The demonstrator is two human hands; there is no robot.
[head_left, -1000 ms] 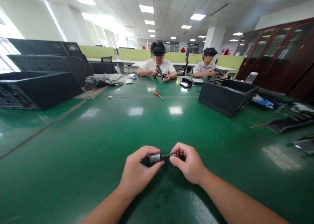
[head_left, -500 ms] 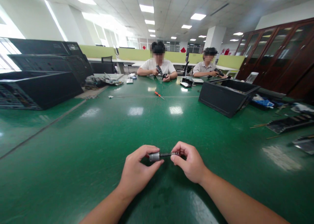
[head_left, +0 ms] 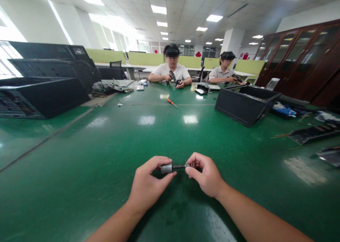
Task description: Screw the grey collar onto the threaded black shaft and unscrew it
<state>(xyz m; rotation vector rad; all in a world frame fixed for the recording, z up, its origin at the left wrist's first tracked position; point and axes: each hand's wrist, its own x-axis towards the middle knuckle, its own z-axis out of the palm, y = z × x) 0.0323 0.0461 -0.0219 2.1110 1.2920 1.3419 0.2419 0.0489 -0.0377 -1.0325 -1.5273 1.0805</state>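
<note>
Just above the green table, my left hand (head_left: 149, 182) pinches a grey metal cylinder with a thin dark shaft (head_left: 166, 168) between thumb and fingers. The piece lies level, its shaft pointing right. At the shaft's far end, my right hand (head_left: 204, 174) grips a small dark, shiny tip with thumb and forefinger. Part of that tip is hidden by the fingers. What kind of part this is, I cannot make out for certain.
An orange-handled screwdriver (head_left: 171, 102) lies farther up the green table (head_left: 119, 136). A black computer case (head_left: 244, 105) stands to the right, and another dark case (head_left: 47, 97) to the left. Two people sit across, one holding a power drill (head_left: 172, 75).
My left hand and the grey cylinder have shifted very slightly left. The right hand keeps its hold on the shaft's end, almost unmoved.
</note>
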